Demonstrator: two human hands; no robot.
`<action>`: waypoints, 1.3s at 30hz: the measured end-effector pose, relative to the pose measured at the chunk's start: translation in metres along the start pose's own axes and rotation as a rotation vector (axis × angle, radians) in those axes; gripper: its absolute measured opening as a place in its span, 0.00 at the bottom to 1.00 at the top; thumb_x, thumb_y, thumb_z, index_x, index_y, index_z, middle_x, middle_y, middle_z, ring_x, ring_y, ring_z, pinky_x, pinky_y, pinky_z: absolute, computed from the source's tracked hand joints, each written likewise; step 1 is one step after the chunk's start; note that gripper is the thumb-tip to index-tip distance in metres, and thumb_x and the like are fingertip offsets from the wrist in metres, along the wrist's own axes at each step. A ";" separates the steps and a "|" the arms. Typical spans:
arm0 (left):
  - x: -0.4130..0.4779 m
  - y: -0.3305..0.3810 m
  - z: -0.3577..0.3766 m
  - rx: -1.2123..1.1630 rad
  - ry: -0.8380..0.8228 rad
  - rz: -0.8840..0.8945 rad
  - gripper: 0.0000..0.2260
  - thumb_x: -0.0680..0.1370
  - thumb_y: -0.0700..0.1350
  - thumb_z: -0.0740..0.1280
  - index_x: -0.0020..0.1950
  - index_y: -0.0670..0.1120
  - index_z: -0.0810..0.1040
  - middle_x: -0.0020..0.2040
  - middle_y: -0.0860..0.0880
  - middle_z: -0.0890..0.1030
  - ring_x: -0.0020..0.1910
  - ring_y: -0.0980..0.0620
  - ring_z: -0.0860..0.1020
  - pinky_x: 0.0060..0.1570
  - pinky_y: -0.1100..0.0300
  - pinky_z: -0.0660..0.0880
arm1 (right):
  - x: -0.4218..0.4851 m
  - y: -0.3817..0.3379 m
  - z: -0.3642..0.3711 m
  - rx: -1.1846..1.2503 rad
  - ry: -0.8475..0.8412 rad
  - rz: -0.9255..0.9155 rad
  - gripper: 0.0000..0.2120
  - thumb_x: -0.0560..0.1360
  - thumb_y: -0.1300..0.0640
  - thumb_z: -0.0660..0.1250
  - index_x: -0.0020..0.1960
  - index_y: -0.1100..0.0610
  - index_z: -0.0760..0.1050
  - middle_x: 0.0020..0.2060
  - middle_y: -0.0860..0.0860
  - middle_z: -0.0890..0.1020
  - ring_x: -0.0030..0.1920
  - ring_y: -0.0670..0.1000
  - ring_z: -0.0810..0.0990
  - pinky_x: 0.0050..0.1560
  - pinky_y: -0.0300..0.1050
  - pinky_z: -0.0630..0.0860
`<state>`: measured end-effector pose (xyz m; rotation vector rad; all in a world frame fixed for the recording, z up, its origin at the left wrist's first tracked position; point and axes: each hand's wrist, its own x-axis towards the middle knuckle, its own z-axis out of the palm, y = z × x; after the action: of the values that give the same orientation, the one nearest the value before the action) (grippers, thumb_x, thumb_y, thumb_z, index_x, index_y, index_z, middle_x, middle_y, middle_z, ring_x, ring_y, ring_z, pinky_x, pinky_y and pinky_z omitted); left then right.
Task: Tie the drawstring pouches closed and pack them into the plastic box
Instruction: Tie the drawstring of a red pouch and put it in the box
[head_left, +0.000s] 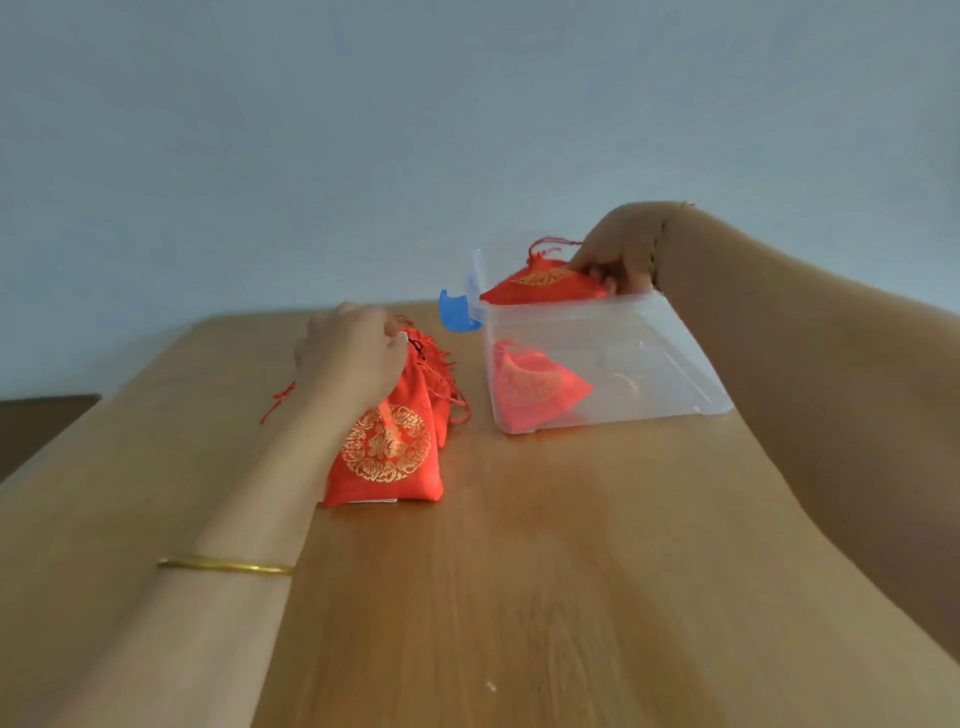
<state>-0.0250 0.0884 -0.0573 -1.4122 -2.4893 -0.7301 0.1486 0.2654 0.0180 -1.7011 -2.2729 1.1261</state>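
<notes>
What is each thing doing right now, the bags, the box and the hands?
Held red gold-printed drawstring pouch, cinched shut, over the box opening.
Red pouch inside the box, lying on the bottom.
Pile of red pouches, lying on the wooden table.
Clear plastic box, open, no lid on.
Blue latch, flipped outward.
Right hand, pinches the held pouch.
Left hand, grips a piled pouch's neck.

Two hands show, the left hand (353, 358) and the right hand (618, 249). There is one plastic box (649, 332), one inner pouch (535, 384), one rim pouch (540, 286), a pile of pouches (387, 452) numbering at least two, and one bangle (228, 565).
</notes>
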 end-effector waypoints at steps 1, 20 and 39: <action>0.000 -0.003 0.000 0.024 -0.027 0.011 0.11 0.74 0.49 0.63 0.54 0.52 0.81 0.57 0.44 0.79 0.60 0.39 0.73 0.58 0.46 0.72 | 0.005 -0.001 0.004 -0.099 -0.022 0.003 0.20 0.80 0.58 0.55 0.30 0.58 0.60 0.11 0.49 0.65 0.12 0.45 0.63 0.26 0.35 0.59; -0.036 0.035 -0.056 -0.275 -0.083 0.305 0.09 0.68 0.42 0.73 0.40 0.55 0.77 0.40 0.54 0.79 0.48 0.49 0.78 0.55 0.50 0.71 | -0.129 0.019 0.057 0.160 0.009 -0.713 0.10 0.72 0.65 0.67 0.53 0.57 0.75 0.41 0.50 0.81 0.29 0.45 0.78 0.25 0.37 0.71; -0.065 0.045 -0.022 -0.643 -0.289 0.239 0.11 0.73 0.37 0.70 0.37 0.54 0.78 0.31 0.60 0.81 0.31 0.66 0.76 0.45 0.62 0.75 | -0.108 0.094 0.056 0.053 0.147 -0.566 0.09 0.70 0.69 0.66 0.50 0.61 0.77 0.36 0.57 0.81 0.29 0.47 0.79 0.24 0.32 0.70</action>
<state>0.0456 0.0478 -0.0489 -2.1118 -2.3089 -1.4450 0.2373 0.1546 -0.0409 -0.9732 -2.3710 0.8872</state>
